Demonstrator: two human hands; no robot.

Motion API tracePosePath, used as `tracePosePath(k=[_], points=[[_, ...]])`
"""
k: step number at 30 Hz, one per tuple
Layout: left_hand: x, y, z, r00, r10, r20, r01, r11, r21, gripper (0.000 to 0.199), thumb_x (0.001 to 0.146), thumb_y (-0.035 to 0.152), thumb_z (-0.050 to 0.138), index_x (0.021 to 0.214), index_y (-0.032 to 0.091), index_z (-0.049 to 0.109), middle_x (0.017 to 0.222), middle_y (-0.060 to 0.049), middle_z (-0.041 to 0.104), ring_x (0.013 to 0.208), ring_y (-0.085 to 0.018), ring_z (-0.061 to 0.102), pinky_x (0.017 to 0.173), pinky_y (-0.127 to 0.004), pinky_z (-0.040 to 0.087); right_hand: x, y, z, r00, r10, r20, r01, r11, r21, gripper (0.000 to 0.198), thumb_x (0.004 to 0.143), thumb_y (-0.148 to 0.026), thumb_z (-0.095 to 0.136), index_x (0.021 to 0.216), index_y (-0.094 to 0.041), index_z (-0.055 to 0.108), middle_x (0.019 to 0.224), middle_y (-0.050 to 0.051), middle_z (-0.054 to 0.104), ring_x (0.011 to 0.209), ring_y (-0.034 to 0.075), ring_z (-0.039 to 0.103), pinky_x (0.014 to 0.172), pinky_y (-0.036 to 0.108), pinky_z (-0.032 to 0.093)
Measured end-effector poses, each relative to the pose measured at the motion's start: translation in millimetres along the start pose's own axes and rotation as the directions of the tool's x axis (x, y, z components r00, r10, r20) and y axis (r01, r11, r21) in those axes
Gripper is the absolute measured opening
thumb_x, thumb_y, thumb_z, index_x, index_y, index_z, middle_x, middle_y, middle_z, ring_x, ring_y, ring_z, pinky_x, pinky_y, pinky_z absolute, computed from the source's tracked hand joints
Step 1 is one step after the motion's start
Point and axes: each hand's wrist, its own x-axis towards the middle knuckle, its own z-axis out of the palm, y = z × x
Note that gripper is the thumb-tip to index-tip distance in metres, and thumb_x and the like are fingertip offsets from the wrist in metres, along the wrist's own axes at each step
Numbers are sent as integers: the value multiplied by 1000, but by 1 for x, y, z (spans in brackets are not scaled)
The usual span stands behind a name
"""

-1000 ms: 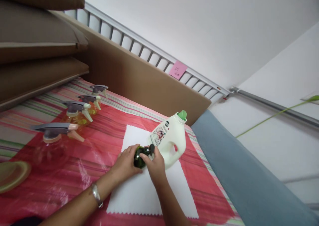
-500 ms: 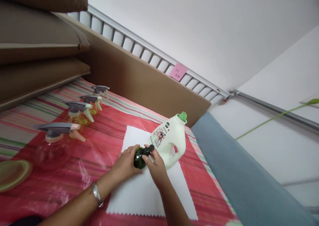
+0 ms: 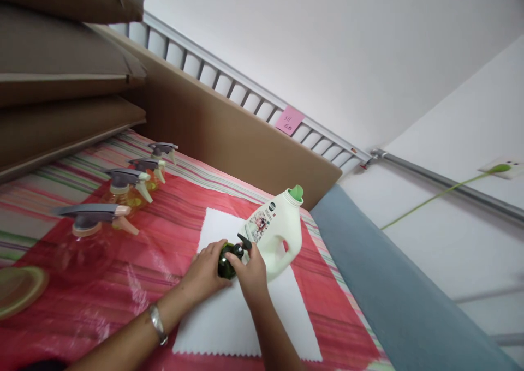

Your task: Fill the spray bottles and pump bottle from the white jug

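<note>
A dark green pump bottle (image 3: pixel 225 265) with a black pump head (image 3: pixel 244 241) stands over a white cloth with scalloped edges (image 3: pixel 216 327). My left hand (image 3: pixel 207 267) wraps round the bottle's body from the left. On its other side my right hand (image 3: pixel 251 270) has its fingers closed on the collar of the pump head, thumb toward me. Just behind the hands is a large white detergent jug (image 3: pixel 282 223), its neck uncapped and showing a green spout (image 3: pixel 295 192). My fingers hide part of the pump's neck.
Several spray bottles (image 3: pixel 88 232) with grey triggers line the left side of the red striped tablecloth (image 3: pixel 164 213). A round yellowish lid or dish (image 3: pixel 20 289) lies at the left edge. Stacked brown cushions (image 3: pixel 61 49) rise behind, and a brown board (image 3: pixel 229 136) fronts the radiator (image 3: pixel 192 68).
The pump head's nozzle has turned, now pointing up and away rather than to the right. My right hand has shifted slightly around the collar; my left hand keeps its hold on the bottle.
</note>
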Motion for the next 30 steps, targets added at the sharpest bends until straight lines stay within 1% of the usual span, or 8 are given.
tracePosePath(k=[2, 4, 7, 9, 14, 16, 22, 30], points=[[-1, 1, -1, 1000, 1, 5, -1, 1000, 2, 83, 56, 27, 67, 130, 18, 33, 129, -11, 48, 116, -26, 45, 94, -37, 36, 1, 4, -2, 994, -75, 78, 70, 996, 57, 42, 69, -30, 61, 109, -18, 55, 108, 6, 61, 102, 22, 55, 90, 35, 41], [-1, 2, -2, 1000, 2, 12, -2, 1000, 4, 83, 56, 27, 67, 130, 18, 33, 129, -10, 48, 116, -26, 45, 94, -36, 35, 1, 6, -5, 985, -126, 118, 115, 989, 98, 40, 72, -26, 57, 111, -20, 54, 113, 6, 60, 106, 21, 53, 93, 35, 39], [-1, 3, -3, 1000, -3, 11, 3, 1000, 8, 84, 54, 26, 69, 130, 18, 33, 130, -10, 47, 116, -27, 45, 95, -37, 35, 1, 4, -6, 995, -69, 71, 68, 997, 23, 31, 68, -30, 62, 96, -19, 59, 95, 4, 64, 94, 22, 58, 87, 36, 42], [-1, 4, -3, 1000, -5, 1, 5, 1000, 7, 85, 54, 26, 69, 130, 18, 34, 130, -11, 47, 116, -27, 45, 95, -37, 35, 0, 1, -6, 999, -27, 39, 28, 999, -35, 31, 65, -34, 66, 91, -18, 59, 88, 3, 64, 88, 23, 58, 83, 37, 43], [-1, 3, -1, 1000, 1, 0, -1, 1000, -2, 85, 53, 26, 70, 130, 18, 34, 128, -11, 48, 116, -27, 45, 94, -37, 35, -2, 0, -6, 993, -38, 109, 31, 997, 66, 36, 70, -29, 60, 104, -18, 57, 104, 5, 63, 100, 22, 56, 90, 35, 40], [-1, 2, -1, 1000, -3, 1, 3, 1000, 1, 85, 53, 26, 70, 130, 18, 34, 129, -11, 48, 117, -27, 45, 95, -37, 35, -3, 0, -5, 995, -45, 90, 40, 998, 58, 32, 71, -29, 59, 101, -18, 59, 101, 5, 64, 98, 21, 56, 89, 34, 40], [1, -1, 2, 1000, -12, -8, 12, 1000, -7, 83, 55, 25, 67, 130, 20, 33, 130, -10, 48, 117, -26, 45, 95, -37, 34, -4, -6, 3, 996, 6, -84, -12, 997, -72, 28, 66, -39, 64, 84, -18, 59, 85, 5, 65, 85, 23, 58, 77, 33, 43], [0, -2, 5, 1000, -21, -16, 21, 1000, 7, 84, 58, 30, 67, 132, 16, 31, 131, -13, 46, 117, -26, 45, 94, -36, 35, -4, -3, 11, 995, 40, -95, -42, 999, -24, 29, 69, -43, 61, 83, -19, 57, 85, 5, 64, 84, 22, 59, 77, 33, 43]])
